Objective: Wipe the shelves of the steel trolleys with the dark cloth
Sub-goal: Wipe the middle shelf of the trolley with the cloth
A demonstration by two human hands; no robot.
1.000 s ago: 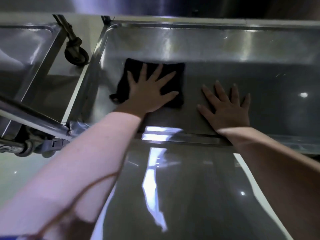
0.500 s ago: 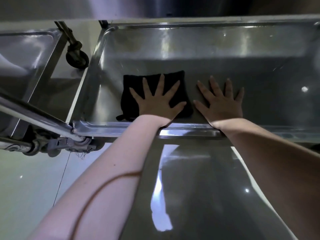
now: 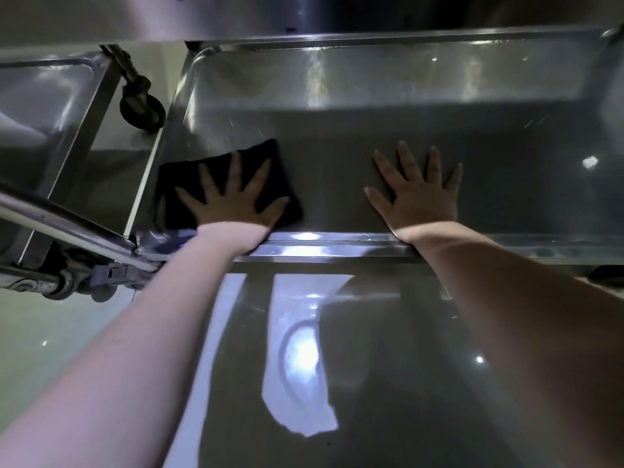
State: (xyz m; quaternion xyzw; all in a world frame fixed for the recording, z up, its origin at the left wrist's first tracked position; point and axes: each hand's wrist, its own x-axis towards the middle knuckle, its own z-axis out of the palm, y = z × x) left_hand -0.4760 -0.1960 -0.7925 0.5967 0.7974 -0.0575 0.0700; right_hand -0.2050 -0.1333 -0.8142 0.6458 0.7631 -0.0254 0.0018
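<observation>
Two palms down flat: left hand (image 3: 233,201) with fingers spread wide, pressing the dark cloth (image 3: 172,211) onto the trolley shelf (image 3: 337,163) near its front left corner; right hand (image 3: 422,197) likewise splayed, bare on the steel, apart from the cloth. Castor wheel (image 3: 141,106) and second trolley (image 3: 50,96) off left, glossy floor (image 3: 371,383) below

No lettering, label, brand or number can be read on the steel trolleys (image 3: 371,79) or the dark cloth (image 3: 251,156).
</observation>
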